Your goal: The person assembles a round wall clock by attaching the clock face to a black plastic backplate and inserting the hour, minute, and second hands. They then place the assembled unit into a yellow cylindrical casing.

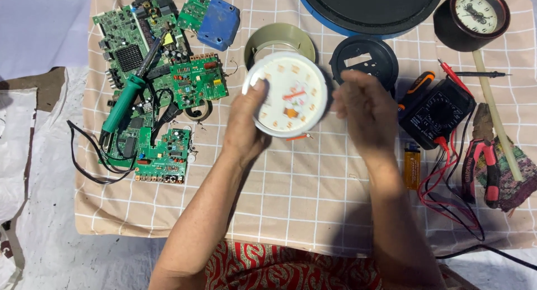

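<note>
I have one view only, from the head camera: it looks almost straight down over my forearms, fairly near, onto the checked cloth (313,189), whose far edge runs past the frame's top.

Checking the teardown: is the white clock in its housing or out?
Out. The left hand holds the white clock clear of the empty black housing on the cloth.

Even, bright daylight is falling across the frame; soft arm shadows are lying on the checked cloth (313,183). Right hand (366,113) is showing motion blur.
</note>
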